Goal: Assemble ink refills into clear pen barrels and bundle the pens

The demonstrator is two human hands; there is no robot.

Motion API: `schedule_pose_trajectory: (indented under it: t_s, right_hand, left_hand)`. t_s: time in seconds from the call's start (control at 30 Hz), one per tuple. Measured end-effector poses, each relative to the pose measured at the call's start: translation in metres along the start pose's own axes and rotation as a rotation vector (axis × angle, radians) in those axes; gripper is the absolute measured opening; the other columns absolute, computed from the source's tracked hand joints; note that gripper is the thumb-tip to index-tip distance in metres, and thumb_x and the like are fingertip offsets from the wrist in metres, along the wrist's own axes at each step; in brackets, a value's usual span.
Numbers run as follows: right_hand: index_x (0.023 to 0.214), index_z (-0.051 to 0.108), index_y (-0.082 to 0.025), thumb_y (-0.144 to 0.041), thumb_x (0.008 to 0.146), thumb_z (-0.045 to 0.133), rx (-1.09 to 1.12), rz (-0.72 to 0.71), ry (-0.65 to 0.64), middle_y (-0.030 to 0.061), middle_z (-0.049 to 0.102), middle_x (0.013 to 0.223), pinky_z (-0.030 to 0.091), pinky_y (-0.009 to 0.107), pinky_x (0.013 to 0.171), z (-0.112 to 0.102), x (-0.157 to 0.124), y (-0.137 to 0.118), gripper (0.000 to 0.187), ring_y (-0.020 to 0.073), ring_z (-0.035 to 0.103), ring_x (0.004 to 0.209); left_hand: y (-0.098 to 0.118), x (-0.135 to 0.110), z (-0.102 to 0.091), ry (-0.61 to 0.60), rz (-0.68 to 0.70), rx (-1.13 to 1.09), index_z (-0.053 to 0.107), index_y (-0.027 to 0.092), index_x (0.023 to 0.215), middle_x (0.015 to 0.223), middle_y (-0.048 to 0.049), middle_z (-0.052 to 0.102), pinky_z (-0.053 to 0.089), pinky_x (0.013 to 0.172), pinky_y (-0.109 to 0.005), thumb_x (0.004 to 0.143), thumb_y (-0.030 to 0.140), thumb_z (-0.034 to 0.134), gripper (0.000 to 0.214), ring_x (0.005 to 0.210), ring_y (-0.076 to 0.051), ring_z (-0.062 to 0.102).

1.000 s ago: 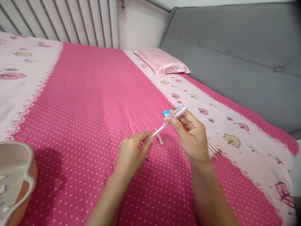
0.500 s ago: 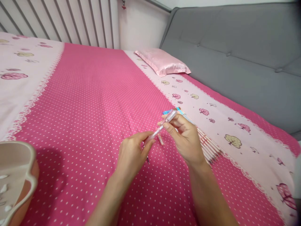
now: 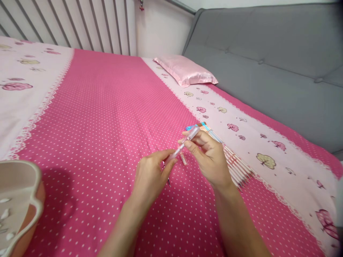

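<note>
Over the bed, both my hands hold a slim pen (image 3: 193, 133) with a translucent pinkish barrel, slanting up to the right. My left hand (image 3: 154, 171) pinches its lower end between thumb and fingers. My right hand (image 3: 211, 157) grips the thicker upper part, and a white length shows between the two hands. Under them lies a short pink-and-white piece (image 3: 183, 159), its kind unclear. A thin dark tip (image 3: 168, 182) pokes out below my left fingers; the rest of it is hidden. Beside my right wrist, several pens (image 3: 237, 164) lie in a row, partly covered by that hand.
A pink dotted bedspread (image 3: 107, 125) spreads underneath. At the lower left stands a beige bin (image 3: 37, 203) with small white bits inside. A pink pillow (image 3: 184, 69) rests near the grey padded headboard (image 3: 268, 43). Blue and brown items (image 3: 190, 127) lie beyond my right hand.
My right hand has shifted slightly down and left, toward my left hand, and less of the white length shows between them. My left hand stays almost still.
</note>
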State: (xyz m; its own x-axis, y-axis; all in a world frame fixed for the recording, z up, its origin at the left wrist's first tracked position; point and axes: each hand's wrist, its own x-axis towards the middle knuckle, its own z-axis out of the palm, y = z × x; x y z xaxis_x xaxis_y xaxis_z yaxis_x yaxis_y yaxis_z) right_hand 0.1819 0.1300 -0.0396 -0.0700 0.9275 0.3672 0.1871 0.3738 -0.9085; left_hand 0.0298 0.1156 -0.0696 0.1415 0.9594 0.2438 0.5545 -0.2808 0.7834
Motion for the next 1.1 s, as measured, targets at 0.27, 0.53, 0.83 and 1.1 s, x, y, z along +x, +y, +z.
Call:
schedule_pose_trajectory:
  t_s: [0.27,0.53,0.83,1.1]
  right_hand:
    - [0.102,0.061,-0.022,-0.027,0.084,0.059,0.004,0.009,-0.019,0.0010,0.066,0.099,0.049,0.030,0.085,0.000,0.001,0.001,0.019,0.0138,0.062,0.093]
    - [0.106,0.059,-0.022,-0.023,0.080,0.064,0.025,0.054,-0.060,0.0011,0.067,0.095,0.049,0.030,0.084,0.000,-0.001,0.002,0.026,0.0134,0.062,0.089]
    - [0.113,0.054,-0.021,-0.022,0.082,0.061,0.098,0.133,-0.107,0.0039,0.067,0.097,0.050,0.033,0.084,-0.003,-0.001,-0.003,0.032,0.0156,0.063,0.090]
    - [0.119,0.050,-0.021,-0.025,0.084,0.058,0.157,0.199,-0.166,0.0066,0.067,0.102,0.051,0.034,0.082,-0.009,-0.002,-0.007,0.036,0.0164,0.064,0.090]
  left_hand:
    - [-0.001,0.000,0.001,-0.001,0.019,0.015,0.068,0.022,0.098,0.083,-0.0013,0.072,0.047,0.067,-0.029,0.083,0.028,0.056,0.020,0.070,-0.017,0.064]
    - [0.002,-0.001,-0.001,-0.020,0.024,-0.049,0.068,0.021,0.092,0.081,-0.0010,0.071,0.046,0.068,-0.028,0.084,0.027,0.053,0.017,0.072,-0.017,0.063]
    - [0.007,-0.001,-0.003,-0.145,0.022,-0.206,0.062,0.018,0.079,0.064,0.0009,0.058,0.042,0.062,-0.025,0.088,0.029,0.047,0.020,0.067,-0.015,0.056]
    - [0.012,-0.003,-0.006,-0.252,0.035,-0.290,0.058,0.017,0.085,0.066,0.0021,0.054,0.034,0.054,-0.023,0.091,0.028,0.041,0.022,0.058,-0.011,0.045]
